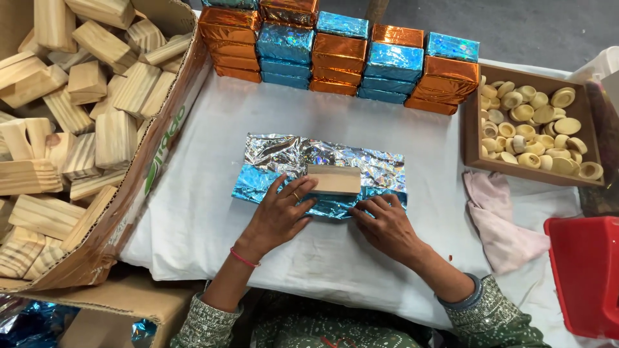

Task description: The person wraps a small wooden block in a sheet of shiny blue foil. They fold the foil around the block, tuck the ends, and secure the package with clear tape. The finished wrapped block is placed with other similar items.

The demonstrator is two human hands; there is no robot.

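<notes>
The left hand [278,216] lies flat with fingers spread, its fingertips on the near edge of a wooden block [333,180] and the foil sheet [322,169] under it; it presses rather than grasps. The right hand [385,227] pinches the near edge of the foil just beside the block, fingers curled on the crinkled blue edge. The block sits in the middle of the sheet, silver side up, on the white cloth [206,212]. The foil looks thin and creased, so a hard pull from the right fingers could tear it at the block's corner, and if the left hand's pressure eases, the block may slide off centre and leave one side short. Behind stand stacks of wrapped blocks [342,55], well apart; a cardboard box of bare blocks [77,116] lies left, a tray of small wooden cups [535,125] right.
</notes>
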